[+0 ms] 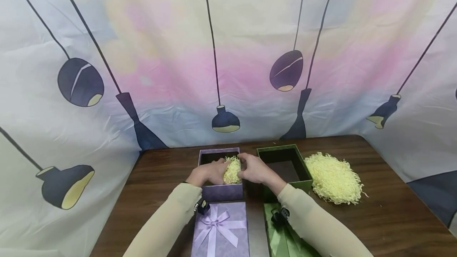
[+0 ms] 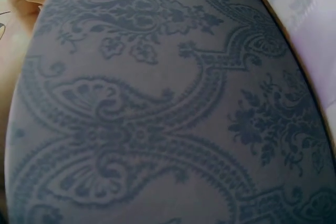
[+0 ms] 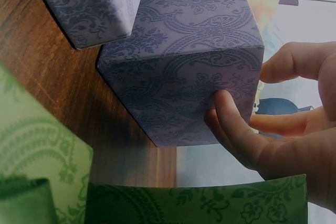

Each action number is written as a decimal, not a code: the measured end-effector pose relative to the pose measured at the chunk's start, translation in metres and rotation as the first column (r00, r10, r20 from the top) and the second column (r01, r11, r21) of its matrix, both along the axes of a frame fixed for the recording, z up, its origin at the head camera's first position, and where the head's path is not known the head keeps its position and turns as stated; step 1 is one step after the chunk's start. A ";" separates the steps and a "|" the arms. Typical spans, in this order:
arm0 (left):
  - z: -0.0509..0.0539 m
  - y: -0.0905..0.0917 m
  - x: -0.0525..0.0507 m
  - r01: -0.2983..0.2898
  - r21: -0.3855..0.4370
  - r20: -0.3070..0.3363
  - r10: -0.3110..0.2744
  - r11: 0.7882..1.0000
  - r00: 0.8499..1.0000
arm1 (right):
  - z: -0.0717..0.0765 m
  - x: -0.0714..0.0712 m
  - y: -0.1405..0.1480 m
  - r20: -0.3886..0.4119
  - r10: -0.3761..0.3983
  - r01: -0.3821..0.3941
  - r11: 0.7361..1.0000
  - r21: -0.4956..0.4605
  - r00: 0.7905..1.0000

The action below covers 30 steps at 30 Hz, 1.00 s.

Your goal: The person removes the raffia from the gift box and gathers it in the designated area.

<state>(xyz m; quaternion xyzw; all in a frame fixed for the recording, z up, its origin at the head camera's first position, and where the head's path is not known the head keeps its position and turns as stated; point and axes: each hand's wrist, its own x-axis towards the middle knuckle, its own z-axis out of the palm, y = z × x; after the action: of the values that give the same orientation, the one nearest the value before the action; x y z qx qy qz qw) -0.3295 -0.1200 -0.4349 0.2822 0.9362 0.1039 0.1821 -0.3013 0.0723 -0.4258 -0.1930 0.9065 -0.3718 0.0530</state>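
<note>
A lavender box [image 1: 223, 192] without its lid stands at the table's middle, with pale yellow shredded paper [image 1: 233, 171] in its right part. My left hand [image 1: 210, 171] reaches over the rim and touches the paper; its fingertips are hidden. Along the right rim, my right hand [image 1: 258, 168] has its thumb and forefinger spread apart at the paper's edge. In the right wrist view, other fingers [image 3: 231, 114] of that hand rest against the box's outer wall. The left wrist view is mostly filled by the box's patterned side [image 2: 157, 108].
A green box [image 1: 303, 185] without its lid stands to the right, beside a loose heap of shredded paper [image 1: 335, 177]. Nearer lie a lavender lid [image 1: 235, 209] with a ribbon bow and a green lid [image 1: 285, 243], partly under my right forearm. A printed curtain [image 1: 178, 130] hangs behind the table.
</note>
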 end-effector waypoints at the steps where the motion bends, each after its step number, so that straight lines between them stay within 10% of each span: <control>1: -0.001 0.000 0.000 -0.004 -0.008 0.004 0.004 1.000 1.000 | 0.000 0.000 0.000 0.000 -0.001 0.001 1.000 0.002 1.000; 30: -0.008 0.011 -0.001 -0.074 -0.231 -0.026 0.069 0.970 0.997 | 0.000 0.001 0.000 0.010 0.003 -0.004 1.000 0.014 1.000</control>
<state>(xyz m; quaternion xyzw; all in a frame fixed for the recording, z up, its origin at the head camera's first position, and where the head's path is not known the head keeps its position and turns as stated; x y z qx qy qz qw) -0.3302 -0.1091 -0.4427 0.2260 0.9530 -0.0022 0.2018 -0.3006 0.0726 -0.4256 -0.1923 0.9084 -0.3664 0.0597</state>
